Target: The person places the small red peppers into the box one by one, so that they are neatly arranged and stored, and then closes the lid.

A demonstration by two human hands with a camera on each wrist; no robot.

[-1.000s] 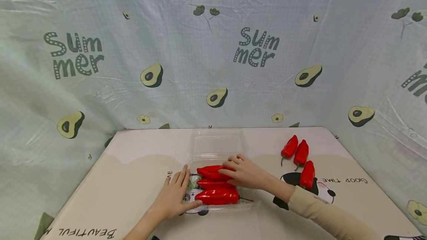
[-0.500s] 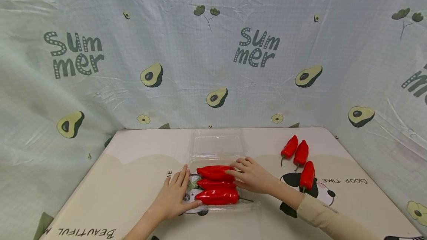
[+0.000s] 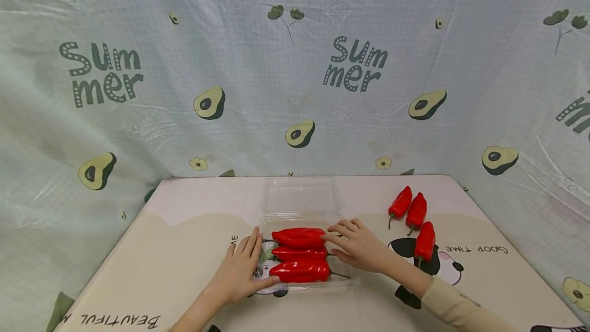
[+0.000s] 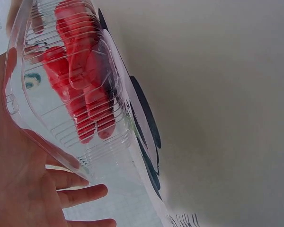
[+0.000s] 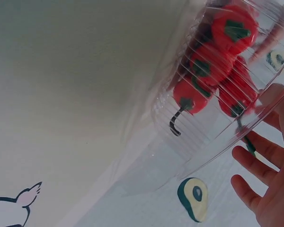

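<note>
A clear hinged plastic box (image 3: 318, 287) lies with its lid (image 3: 299, 200) folded back. In it several red chili peppers lie crosswise; the front pepper (image 3: 299, 271), the middle pepper (image 3: 299, 254) and the back pepper (image 3: 297, 238) show in the head view. My left hand (image 3: 238, 270) rests along the box's left side, fingers extended and thumb at the front corner. At the right side is my right hand (image 3: 359, 246), its fingers loosely bent near the back pepper's end. The right wrist view shows these fingers (image 5: 258, 165) outside the box wall, beside a green stem (image 5: 249, 144).
Three more red peppers lie loose on the table to the right: a left one (image 3: 400, 203), a middle one (image 3: 417, 212) and a nearer one (image 3: 425, 242). A printed cloth (image 3: 249, 65) hangs behind and beside the table (image 3: 193, 250).
My right hand has drawn back to the right, off the peppers' right ends, uncovering more of them. My left hand and the box have stayed in place.
</note>
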